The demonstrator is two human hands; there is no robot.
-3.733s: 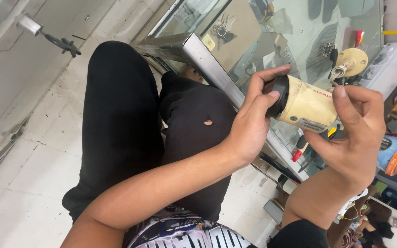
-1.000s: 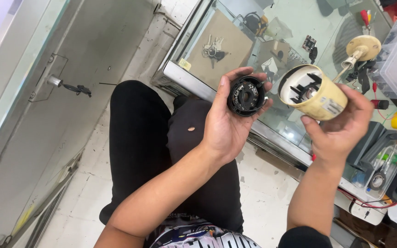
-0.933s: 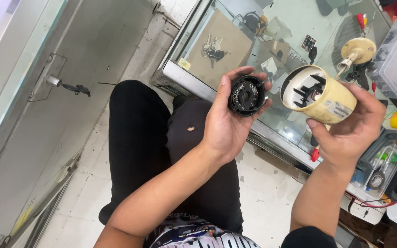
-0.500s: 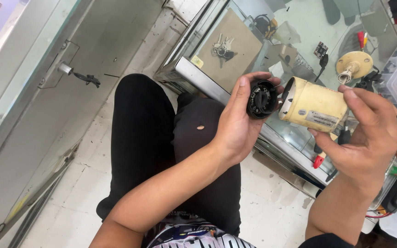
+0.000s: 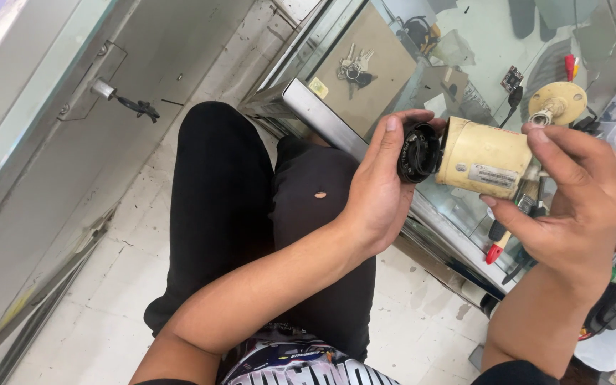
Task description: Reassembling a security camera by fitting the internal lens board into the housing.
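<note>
The left hand (image 5: 383, 189) holds a round black cap (image 5: 418, 152), with the thumb over its upper rim and the fingers curled behind it, so the grasp is closed on the part. The right hand (image 5: 572, 196) grips a cream cylindrical housing (image 5: 485, 158) from the far side, thumb underneath near a small grey label and fingers wrapped over the top; this grasp is likewise closed firmly on the part. The cap sits against the open left end of the housing, the two parts touching or nearly so; whether they are seated together cannot be told. Both parts are held in the air above the edge of a glass counter (image 5: 465, 43) with a metal frame. On the glass beyond the housing lies a cream round base (image 5: 557, 103) with a short stem. A bunch of keys (image 5: 354, 68) lies under the glass further left. A red-handled screwdriver (image 5: 497, 246) lies just below the right hand. The person is seated, with black trousers (image 5: 229, 207) over a tiled floor (image 5: 101, 314).
</note>
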